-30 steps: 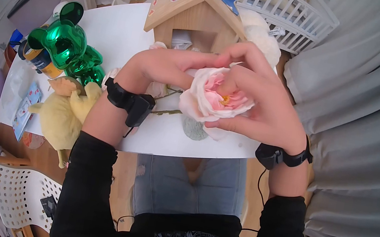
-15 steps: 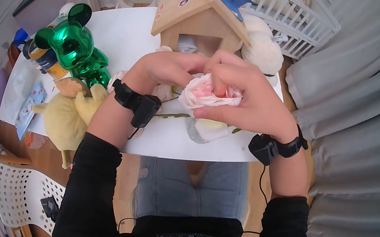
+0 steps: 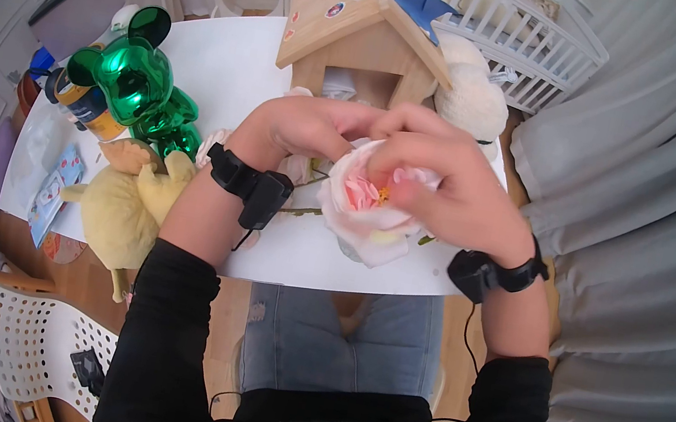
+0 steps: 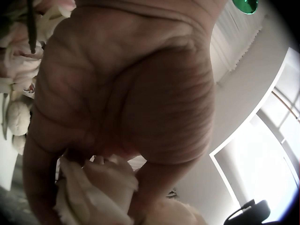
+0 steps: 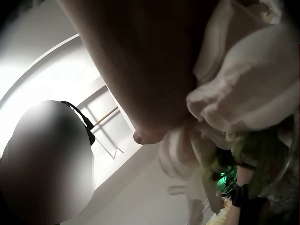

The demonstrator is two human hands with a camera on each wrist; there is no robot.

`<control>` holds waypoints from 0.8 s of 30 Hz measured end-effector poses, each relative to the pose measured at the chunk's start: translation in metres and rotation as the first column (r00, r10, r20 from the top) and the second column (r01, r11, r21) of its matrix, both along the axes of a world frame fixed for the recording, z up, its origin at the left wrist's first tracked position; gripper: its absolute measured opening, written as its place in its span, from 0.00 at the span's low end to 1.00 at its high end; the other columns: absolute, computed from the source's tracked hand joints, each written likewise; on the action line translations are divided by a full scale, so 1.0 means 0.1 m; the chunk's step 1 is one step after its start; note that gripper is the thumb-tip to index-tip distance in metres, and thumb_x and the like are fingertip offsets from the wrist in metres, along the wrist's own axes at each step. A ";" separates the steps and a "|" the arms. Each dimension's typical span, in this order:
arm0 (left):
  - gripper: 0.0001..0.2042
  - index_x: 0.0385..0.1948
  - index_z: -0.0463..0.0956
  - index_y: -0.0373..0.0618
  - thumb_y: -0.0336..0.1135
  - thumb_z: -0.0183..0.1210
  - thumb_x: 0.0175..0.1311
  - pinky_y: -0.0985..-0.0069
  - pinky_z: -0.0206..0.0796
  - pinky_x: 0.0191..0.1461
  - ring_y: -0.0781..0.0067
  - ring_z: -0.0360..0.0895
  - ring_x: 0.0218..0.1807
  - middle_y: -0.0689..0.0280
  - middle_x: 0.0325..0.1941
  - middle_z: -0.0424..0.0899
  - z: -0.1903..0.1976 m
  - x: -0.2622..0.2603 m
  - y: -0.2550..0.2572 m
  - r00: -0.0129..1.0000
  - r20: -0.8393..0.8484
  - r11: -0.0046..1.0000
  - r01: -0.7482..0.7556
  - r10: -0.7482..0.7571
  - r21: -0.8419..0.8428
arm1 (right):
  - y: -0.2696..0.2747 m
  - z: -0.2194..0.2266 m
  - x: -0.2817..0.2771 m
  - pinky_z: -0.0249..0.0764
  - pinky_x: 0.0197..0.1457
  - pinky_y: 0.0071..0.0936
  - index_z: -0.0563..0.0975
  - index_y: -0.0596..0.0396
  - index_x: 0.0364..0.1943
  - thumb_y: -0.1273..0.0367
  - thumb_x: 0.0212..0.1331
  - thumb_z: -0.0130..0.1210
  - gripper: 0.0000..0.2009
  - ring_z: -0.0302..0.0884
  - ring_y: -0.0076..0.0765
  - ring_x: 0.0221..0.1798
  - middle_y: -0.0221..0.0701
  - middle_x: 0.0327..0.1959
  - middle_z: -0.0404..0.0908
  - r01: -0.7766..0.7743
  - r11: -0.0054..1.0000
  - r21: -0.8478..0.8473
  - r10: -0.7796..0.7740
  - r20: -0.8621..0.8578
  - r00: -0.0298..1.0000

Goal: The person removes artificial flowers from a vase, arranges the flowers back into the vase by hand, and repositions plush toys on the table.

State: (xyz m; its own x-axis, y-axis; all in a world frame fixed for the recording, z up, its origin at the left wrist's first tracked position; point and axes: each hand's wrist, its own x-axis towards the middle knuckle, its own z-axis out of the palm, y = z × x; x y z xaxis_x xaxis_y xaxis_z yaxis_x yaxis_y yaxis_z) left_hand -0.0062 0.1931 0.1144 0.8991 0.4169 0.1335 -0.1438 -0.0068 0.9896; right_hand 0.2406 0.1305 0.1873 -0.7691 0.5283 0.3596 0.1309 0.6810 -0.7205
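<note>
A large pale pink rose [image 3: 363, 224] with yellow at its centre faces up between the two hands in the head view. The left hand [image 3: 316, 129] curls behind its far left side, fingertips hidden by the bloom and the other hand. From the right, the right hand [image 3: 442, 179] has its thumb and bent fingers pinching the inner petals near the centre. In the left wrist view, pale petals [image 4: 93, 192] show below the palm of the left hand [image 4: 122, 89]. Whitish petals [image 5: 248, 79] and green leaves lie beside the right hand [image 5: 145, 70] in the right wrist view.
A wooden house [image 3: 355, 31] stands behind the hands, a white plush toy [image 3: 472, 95] at its right. Left on the table are a shiny green bear figure [image 3: 136, 79] and a yellow plush [image 3: 119, 210]. More flowers and stems lie beneath the wrists.
The rose has turned to show its face and looks wider, its outer petals lower. The right thumb has moved from the near edge to the centre. The head view has shifted slightly.
</note>
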 end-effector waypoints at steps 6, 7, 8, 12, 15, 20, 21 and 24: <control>0.28 0.66 0.75 0.38 0.37 0.72 0.67 0.73 0.65 0.72 0.78 0.75 0.66 0.67 0.64 0.81 0.08 0.04 -0.04 1.000 -0.014 0.995 0.000 0.001 0.097 | 0.82 -0.27 0.36 0.70 0.56 0.27 0.83 0.57 0.41 0.47 0.88 0.38 0.31 0.74 0.25 0.46 0.28 0.45 0.81 -0.055 0.874 -0.482 -0.172 -0.414 0.894; 0.26 0.64 0.76 0.38 0.37 0.72 0.67 0.75 0.66 0.69 0.79 0.75 0.63 0.68 0.60 0.81 0.09 0.06 -0.03 1.000 -0.029 0.995 0.001 0.002 0.101 | 1.03 -0.46 0.48 0.69 0.52 0.26 0.82 0.56 0.41 0.50 0.88 0.39 0.27 0.72 0.25 0.44 0.28 0.42 0.80 -0.067 0.826 -0.560 -0.191 -0.389 0.901; 0.26 0.64 0.76 0.38 0.37 0.72 0.67 0.75 0.66 0.69 0.79 0.75 0.63 0.68 0.60 0.81 0.12 0.07 -0.03 1.000 -0.029 0.994 -0.001 0.004 0.111 | 1.22 -0.65 0.58 0.68 0.48 0.25 0.81 0.55 0.41 0.54 0.88 0.41 0.24 0.71 0.24 0.41 0.27 0.39 0.79 -0.079 0.773 -0.630 -0.204 -0.365 0.909; 0.24 0.62 0.76 0.40 0.36 0.71 0.66 0.76 0.67 0.64 0.79 0.74 0.59 0.71 0.56 0.79 0.12 0.07 -0.04 0.998 -0.037 0.990 -0.045 0.050 0.134 | 1.37 -1.03 0.73 0.65 0.43 0.23 0.79 0.53 0.34 0.55 0.87 0.46 0.22 0.68 0.22 0.38 0.24 0.35 0.77 -0.068 0.774 -0.629 -0.215 -0.363 0.907; 0.23 0.62 0.77 0.41 0.35 0.70 0.67 0.75 0.67 0.64 0.78 0.74 0.59 0.70 0.56 0.78 0.06 0.08 0.00 0.998 -0.044 0.984 -0.030 0.038 0.173 | 1.23 -1.21 0.81 0.62 0.37 0.20 0.77 0.52 0.28 0.56 0.83 0.53 0.21 0.65 0.18 0.32 0.21 0.29 0.74 0.060 0.812 -0.580 -0.234 -0.230 0.945; 0.24 0.63 0.76 0.40 0.36 0.70 0.67 0.74 0.65 0.66 0.76 0.74 0.61 0.68 0.58 0.77 0.03 0.09 0.03 1.000 0.004 0.964 -0.007 0.006 0.267 | 1.16 -1.37 0.84 0.60 0.36 0.20 0.76 0.51 0.28 0.52 0.80 0.56 0.23 0.63 0.17 0.32 0.19 0.29 0.73 0.176 0.812 -0.556 -0.247 -0.054 0.967; 0.25 0.64 0.76 0.40 0.36 0.70 0.67 0.74 0.65 0.67 0.76 0.74 0.62 0.68 0.59 0.77 0.03 0.09 0.04 1.000 0.016 0.967 0.004 -0.008 0.253 | 1.21 -1.45 0.85 0.59 0.35 0.19 0.78 0.52 0.31 0.56 0.80 0.57 0.19 0.63 0.15 0.30 0.18 0.29 0.74 0.146 0.793 -0.591 -0.233 -0.073 0.970; 0.27 0.66 0.76 0.39 0.36 0.71 0.68 0.73 0.64 0.69 0.76 0.74 0.64 0.68 0.61 0.77 0.03 0.08 0.03 1.000 0.026 0.978 0.006 -0.012 0.209 | 1.11 -1.53 0.88 0.56 0.32 0.18 0.81 0.55 0.36 0.60 0.81 0.57 0.15 0.61 0.14 0.28 0.17 0.27 0.73 0.090 0.698 -0.710 -0.260 -0.134 0.956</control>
